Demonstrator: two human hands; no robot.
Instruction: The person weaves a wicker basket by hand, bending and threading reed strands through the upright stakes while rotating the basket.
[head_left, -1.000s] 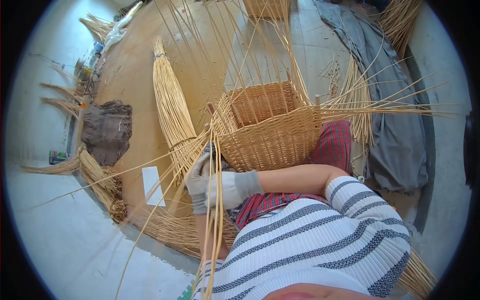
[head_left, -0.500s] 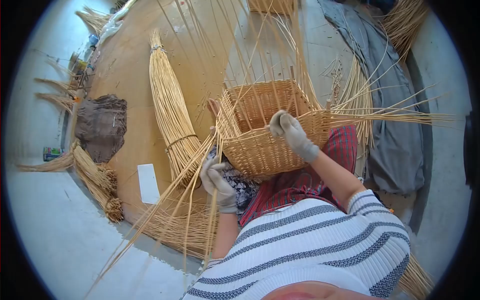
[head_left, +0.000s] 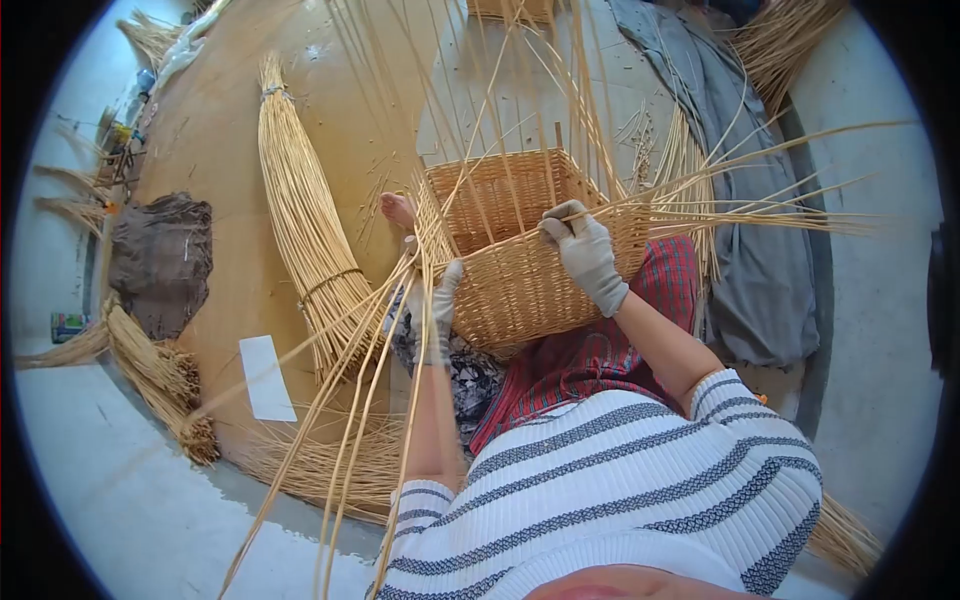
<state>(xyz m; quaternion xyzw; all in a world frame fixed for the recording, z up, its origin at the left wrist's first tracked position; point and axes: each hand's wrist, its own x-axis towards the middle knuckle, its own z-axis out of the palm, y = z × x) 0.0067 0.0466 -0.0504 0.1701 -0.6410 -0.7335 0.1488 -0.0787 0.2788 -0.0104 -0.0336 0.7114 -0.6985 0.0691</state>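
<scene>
A half-woven wicker basket (head_left: pixel 535 290) rests tilted against my lap, its opening facing away from me. Tall upright rods rise from its far side, and long loose strands fan out from both near corners. My gloved right hand (head_left: pixel 585 260) is closed at the near rim, fingers pinched over the edge on a wicker strand. At the basket's left corner my gloved left hand (head_left: pixel 440 305) is wrapped against the side wall, partly behind strands (head_left: pixel 365 370) that run down toward me. Some of its fingers are hidden.
A tied bundle of wicker rods (head_left: pixel 310 220) lies to the left, near a white card (head_left: pixel 266 378) and a dark cloth (head_left: pixel 162 262). Loose rods (head_left: pixel 320 460) cover the floor at front left. A grey sheet (head_left: pixel 765 260) lies right; another basket (head_left: pixel 510 10) stands at the back.
My left hand has moved up and right from the loose strands onto the basket's left corner. My right hand has settled lower over the near rim. One right-side strand now points higher.
</scene>
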